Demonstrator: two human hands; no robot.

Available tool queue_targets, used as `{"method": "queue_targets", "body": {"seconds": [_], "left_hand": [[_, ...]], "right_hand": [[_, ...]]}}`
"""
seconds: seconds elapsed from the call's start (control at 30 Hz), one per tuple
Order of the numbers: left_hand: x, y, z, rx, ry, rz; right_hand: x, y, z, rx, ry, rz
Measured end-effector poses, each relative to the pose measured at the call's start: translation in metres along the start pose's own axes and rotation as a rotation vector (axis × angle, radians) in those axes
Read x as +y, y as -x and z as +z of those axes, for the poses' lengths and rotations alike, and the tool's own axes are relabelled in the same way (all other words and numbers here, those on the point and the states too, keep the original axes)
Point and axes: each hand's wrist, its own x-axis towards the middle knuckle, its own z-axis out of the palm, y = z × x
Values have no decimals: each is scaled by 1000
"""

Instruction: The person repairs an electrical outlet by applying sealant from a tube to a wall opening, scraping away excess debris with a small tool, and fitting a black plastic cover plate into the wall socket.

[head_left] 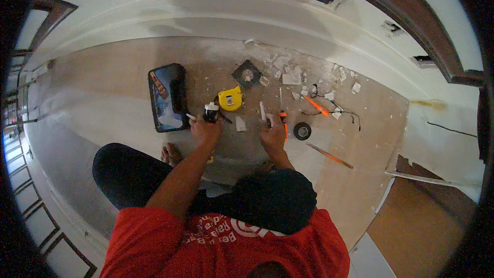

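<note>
My left hand is closed around a small black fitting with a white top. A short white stick pokes out beside its thumb side. My right hand has its fingers closed on a thin white strip that points away from me. Right beside those fingers lies an orange-and-black screwdriver; whether the hand touches it I cannot tell. A yellow tape measure sits just beyond my left hand. Between my hands is a pale flat chip.
A black case with a glossy, reflecting face lies at left. Beyond are a dark square plate and plaster debris. On the right lie an orange tool, black wire, black tape and an orange-brown stick.
</note>
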Motion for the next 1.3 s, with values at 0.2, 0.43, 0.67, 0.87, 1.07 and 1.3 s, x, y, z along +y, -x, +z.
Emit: {"method": "queue_targets", "body": {"seconds": [0.2, 0.43, 0.67, 0.87, 1.07, 1.3], "left_hand": [[9, 16, 0, 10, -34, 44], [-25, -16, 24, 283, -226, 294], [-45, -60, 5, 337, -23, 624], [-19, -25, 3, 67, -234, 934], [27, 51, 4, -649, -738, 946], [15, 38, 39, -675, -566, 775]], "right_hand": [[7, 2, -4, 147, -12, -137], [-1, -15, -24, 230, -132, -106], [1, -42, -20, 200, -25, -128], [4, -45, -7, 245, 151, -202], [21, -31, -48, 355, -170, 274], [81, -34, -101, 516, 77, 398]]}}
